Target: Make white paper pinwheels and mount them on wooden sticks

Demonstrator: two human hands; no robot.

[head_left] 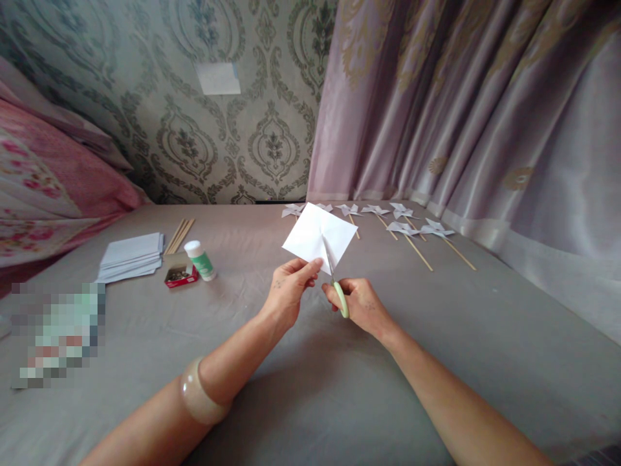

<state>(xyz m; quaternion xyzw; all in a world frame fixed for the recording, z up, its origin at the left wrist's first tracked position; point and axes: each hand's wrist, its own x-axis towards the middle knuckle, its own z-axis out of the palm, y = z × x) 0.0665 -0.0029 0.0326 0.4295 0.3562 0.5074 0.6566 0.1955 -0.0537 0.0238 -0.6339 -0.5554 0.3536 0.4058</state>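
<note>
A square sheet of white paper (310,230), turned corner-up, is pinched at its lower edge by my left hand (290,285). My right hand (361,303) grips a pair of scissors (341,299) with pale green handles. Their blades lie over the lower right part of the sheet, pointing up toward its middle. Whether the blades are apart is too small to tell. Behind the sheet and to its right lie several white paper pinwheels (403,228) on wooden sticks.
To the left are a stack of white paper (130,255), several wooden sticks (179,236), a small red box (181,276) of tiny items and a white-and-green glue stick (200,261). A blurred-out object (63,333) lies near the left edge. Curtains (436,97) hang behind the right side.
</note>
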